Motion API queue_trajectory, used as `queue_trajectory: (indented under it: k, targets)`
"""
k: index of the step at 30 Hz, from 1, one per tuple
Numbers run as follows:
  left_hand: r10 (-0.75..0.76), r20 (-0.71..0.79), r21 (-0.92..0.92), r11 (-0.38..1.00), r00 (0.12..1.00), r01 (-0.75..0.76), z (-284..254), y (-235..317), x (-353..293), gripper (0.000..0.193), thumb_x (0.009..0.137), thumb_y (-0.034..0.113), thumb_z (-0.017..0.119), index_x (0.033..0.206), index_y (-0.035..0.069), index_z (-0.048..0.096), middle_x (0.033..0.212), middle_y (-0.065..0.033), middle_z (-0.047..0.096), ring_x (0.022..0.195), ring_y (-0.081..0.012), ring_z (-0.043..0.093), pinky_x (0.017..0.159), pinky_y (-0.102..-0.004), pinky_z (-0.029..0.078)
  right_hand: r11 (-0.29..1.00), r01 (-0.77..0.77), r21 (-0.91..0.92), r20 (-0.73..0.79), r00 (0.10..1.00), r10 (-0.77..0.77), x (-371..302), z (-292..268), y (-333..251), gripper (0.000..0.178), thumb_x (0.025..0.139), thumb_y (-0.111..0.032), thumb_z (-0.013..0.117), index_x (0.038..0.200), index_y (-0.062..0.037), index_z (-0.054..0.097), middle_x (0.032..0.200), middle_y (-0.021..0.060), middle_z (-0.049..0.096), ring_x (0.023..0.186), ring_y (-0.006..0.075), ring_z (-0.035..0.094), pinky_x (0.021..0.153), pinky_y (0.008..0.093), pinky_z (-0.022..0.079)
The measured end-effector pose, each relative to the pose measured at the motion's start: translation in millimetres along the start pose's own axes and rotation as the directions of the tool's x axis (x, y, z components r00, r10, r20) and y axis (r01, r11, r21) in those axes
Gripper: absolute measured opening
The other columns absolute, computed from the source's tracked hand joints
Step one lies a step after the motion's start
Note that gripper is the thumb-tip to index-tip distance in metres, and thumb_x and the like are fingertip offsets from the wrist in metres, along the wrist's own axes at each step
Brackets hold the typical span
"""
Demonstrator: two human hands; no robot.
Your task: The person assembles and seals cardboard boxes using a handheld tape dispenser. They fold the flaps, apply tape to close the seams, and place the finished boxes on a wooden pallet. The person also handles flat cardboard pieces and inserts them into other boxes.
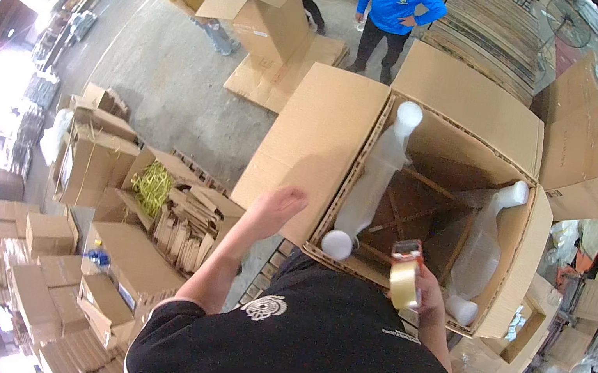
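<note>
Item: one tape dispenser [403,279], loaded with a pale yellow roll. Location: above the near edge of a large open carton [452,145], in the right hand [434,296]. The fingers close around its near side, the cutter end facing away from the body — a hold that seemingly leaves the roll unobstructed.

Item: left hand [283,206], over the left flap [323,139]. Fingers lie close together, apparently half-curled; whether they touch or pinch the cardboard cannot be told.

Item: four white padded ends [409,116], one near each corner of the carton, with translucent wrap [372,187] down the sides; probably placed there to keep hard parts off the walls. Crossed brown bars [430,183] lie deeper inside. The left and far flaps are folded outward, which leaves the mouth accessible.

Surroundings: at left, a smaller carton with yellow-green strips [150,192] beside folded cardboard pieces [183,238]; beyond, a tall open carton [270,28] on flat cardboard — perhaps to keep it off the floor.
</note>
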State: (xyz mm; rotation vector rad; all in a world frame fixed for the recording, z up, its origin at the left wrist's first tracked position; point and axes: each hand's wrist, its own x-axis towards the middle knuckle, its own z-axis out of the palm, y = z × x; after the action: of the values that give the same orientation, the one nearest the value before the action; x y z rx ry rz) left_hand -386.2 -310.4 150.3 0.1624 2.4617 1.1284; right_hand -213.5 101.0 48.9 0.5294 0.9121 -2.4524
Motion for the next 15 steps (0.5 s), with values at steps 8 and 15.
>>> queue_trajectory:
  k: [8,15]
  targets:
    - [-0.192,0.110,0.247,0.956,0.975,0.160,80,37,192,0.122,0.089,0.052,0.080,0.173,-0.002,0.010,0.176,-0.0349,0.015,0.162,-0.0558,0.019,0.128,-0.0702,0.026,0.591,0.243,-0.769,-0.511,0.322,-0.797,-11,22,20,0.077,0.089,0.002,0.078,0.159,-0.0072,0.046,0.144,0.0156,0.065,0.126,0.0300,0.066,0.109,0.0416,0.054]
    - [0.053,0.165,-0.256,0.967,0.985,-0.010,118,-18,227,0.106,0.088,0.022,0.067,0.173,-0.003,0.009,0.179,-0.0310,0.016,0.166,-0.0450,0.019,0.136,-0.0440,0.019,0.534,-0.410,-0.740,-0.547,-0.097,-0.832,-18,25,48,0.063,0.091,-0.008,0.082,0.148,-0.0052,0.058,0.138,0.0148,0.066,0.130,0.0319,0.062,0.112,0.0451,0.048]
